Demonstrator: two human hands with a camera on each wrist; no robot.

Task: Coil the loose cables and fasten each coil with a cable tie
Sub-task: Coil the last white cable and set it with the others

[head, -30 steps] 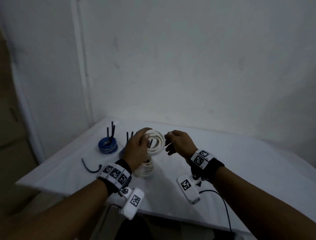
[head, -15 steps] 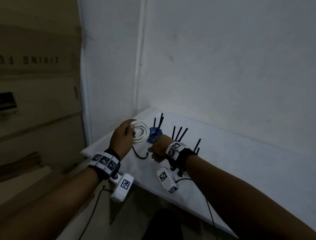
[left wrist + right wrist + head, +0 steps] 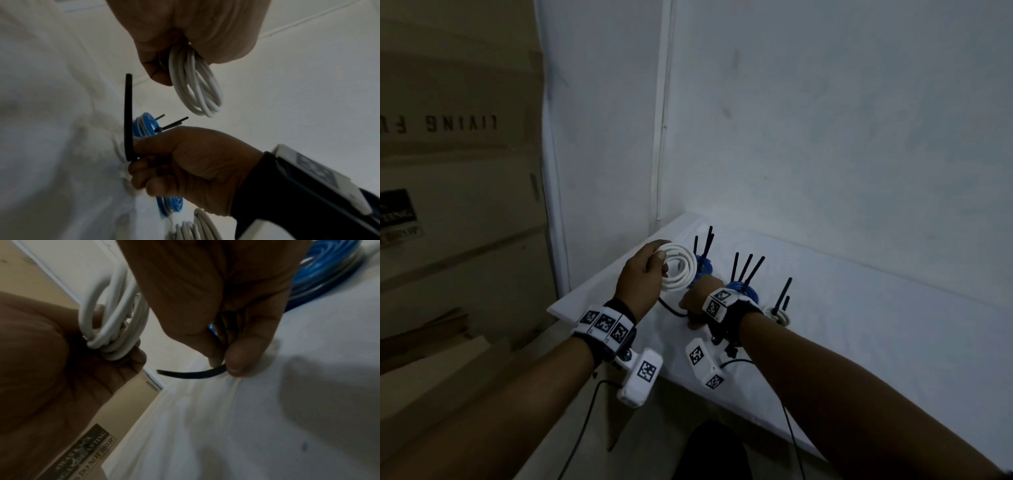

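My left hand (image 3: 645, 274) grips a white cable coil (image 3: 679, 270) and holds it above the table's left corner; the same coil (image 3: 195, 87) hangs from its fingers in the left wrist view, and the coil (image 3: 115, 318) shows again in the right wrist view. Just right of it my right hand (image 3: 697, 301) is down at the tabletop and pinches one end of a loose black cable tie (image 3: 669, 308). That tie (image 3: 128, 116) sticks out straight from the fingertips; in the right wrist view the tie (image 3: 189, 374) curves leftward from thumb and forefinger.
Two blue coils (image 3: 703, 269) (image 3: 743, 291) and a white coil (image 3: 779, 315), each with black tie tails standing up, lie on the white table (image 3: 859, 325). Wall behind, table edge and cardboard boxes (image 3: 458, 171) to the left.
A second ago both hands held the white coil over the table's middle. The left hand has carried it to the left corner; the right hand let go and has pinched the black tie.
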